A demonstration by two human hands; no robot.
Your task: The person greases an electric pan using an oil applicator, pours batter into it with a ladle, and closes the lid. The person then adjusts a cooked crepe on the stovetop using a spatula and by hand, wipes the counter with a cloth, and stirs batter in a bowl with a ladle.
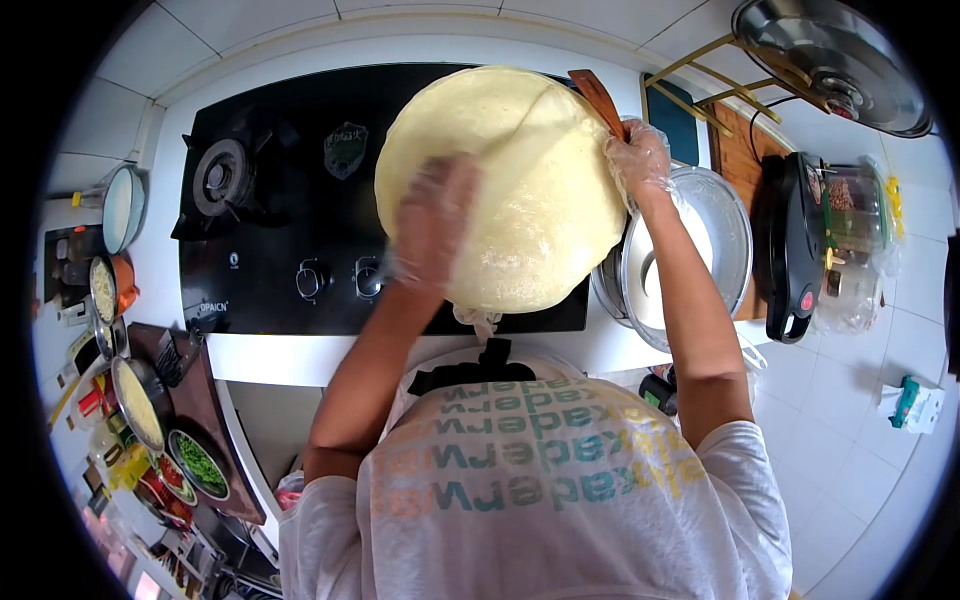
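A large, round, pale yellow sheet of batter or dough (540, 215) with a glossy surface covers the right part of the cooktop; whatever supports it is hidden. Over its left side is my left hand (435, 215), in a clear plastic glove and smeared by motion, so its fingers cannot be read. My right hand (640, 158), gloved the same way, is closed at the sheet's right edge around a brown wooden spatula (596, 100). Under my right forearm stands a clear bowl (735, 235) holding a white mixture and a ladle-like tool that is partly hidden.
A bare burner (220, 178) sits on the left of the black glass cooktop (270, 260). To the right are a black electric appliance (795, 250) and a metal lid (840, 70) on a rack. At left, a bowl of chopped greens (198, 463) stands beside a pot (140, 405).
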